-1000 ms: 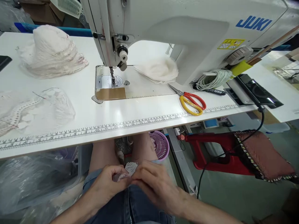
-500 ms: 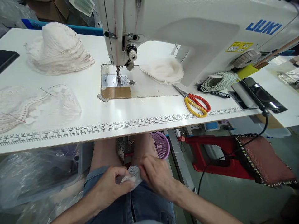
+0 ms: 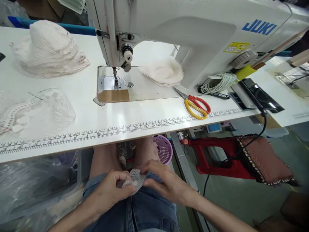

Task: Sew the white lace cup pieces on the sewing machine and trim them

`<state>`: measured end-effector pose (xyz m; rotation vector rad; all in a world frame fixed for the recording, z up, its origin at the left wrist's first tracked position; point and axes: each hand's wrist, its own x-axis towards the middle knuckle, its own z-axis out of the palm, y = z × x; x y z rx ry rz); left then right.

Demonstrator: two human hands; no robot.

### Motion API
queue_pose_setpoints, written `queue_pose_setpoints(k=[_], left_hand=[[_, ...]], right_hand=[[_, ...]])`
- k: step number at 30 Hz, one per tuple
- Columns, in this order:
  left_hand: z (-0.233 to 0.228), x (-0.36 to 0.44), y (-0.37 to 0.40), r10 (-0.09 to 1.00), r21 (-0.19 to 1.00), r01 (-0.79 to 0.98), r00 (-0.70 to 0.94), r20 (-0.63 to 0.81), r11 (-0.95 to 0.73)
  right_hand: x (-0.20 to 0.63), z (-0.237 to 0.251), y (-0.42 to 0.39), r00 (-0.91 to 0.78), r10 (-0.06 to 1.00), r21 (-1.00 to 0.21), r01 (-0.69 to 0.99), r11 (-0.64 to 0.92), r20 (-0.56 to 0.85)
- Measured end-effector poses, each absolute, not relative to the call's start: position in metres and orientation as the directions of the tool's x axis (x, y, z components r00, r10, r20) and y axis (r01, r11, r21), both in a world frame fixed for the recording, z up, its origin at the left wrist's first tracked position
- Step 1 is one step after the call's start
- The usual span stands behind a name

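Over my lap, my left hand (image 3: 113,190) pinches a small piece of sheer white lace fabric (image 3: 136,179) between thumb and fingers. My right hand (image 3: 166,183) is at the fabric's right edge, thumb and forefinger parted around it; whether the fingertips touch the edge is hard to see. Above them on the white table stands a sewing machine (image 3: 193,29), a pale cloth piece (image 3: 166,72) lying beneath its arm. Scissors (image 3: 196,104) with one red and one yellow handle rest near the table edge.
White fabric is heaped (image 3: 49,51) at the table's left, with lace-trimmed pieces (image 3: 45,111) in front. A coiled pale cord (image 3: 218,83) lies right of the scissors. Below are a purple basket (image 3: 165,149), a red stool (image 3: 227,169) with a cushion, and a plastic-filled bin (image 3: 78,174).
My right hand's fingers have loosened from a pinch and spread apart beside the lace fabric. My left hand keeps its hold. The whole view has shifted slightly.
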<state>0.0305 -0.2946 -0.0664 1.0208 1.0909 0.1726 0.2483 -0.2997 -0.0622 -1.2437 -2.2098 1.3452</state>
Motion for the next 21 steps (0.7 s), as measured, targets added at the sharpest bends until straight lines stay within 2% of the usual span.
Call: queue_pose_setpoints(k=[5, 12, 21], left_hand=[[-0.063, 0.027, -0.296, 0.603, 0.763, 0.376, 0.469, -0.646, 0.525], [-0.057, 0.013, -0.288, 0.573, 0.764, 0.377, 0.508, -0.643, 0.523], [-0.055, 0.002, -0.289, 0.562, 0.766, 0.447, 0.521, -0.643, 0.462]], right_hand=[[0.219, -0.056, -0.291, -0.646, 0.723, -0.880, 0.462, 0.114, -0.245], [0.224, -0.063, -0.284, -0.666, 0.669, -0.943, 0.269, -0.197, -0.330], [0.209, -0.068, -0.281, -0.703, 0.563, -0.870, 0.167, -0.465, -0.435]])
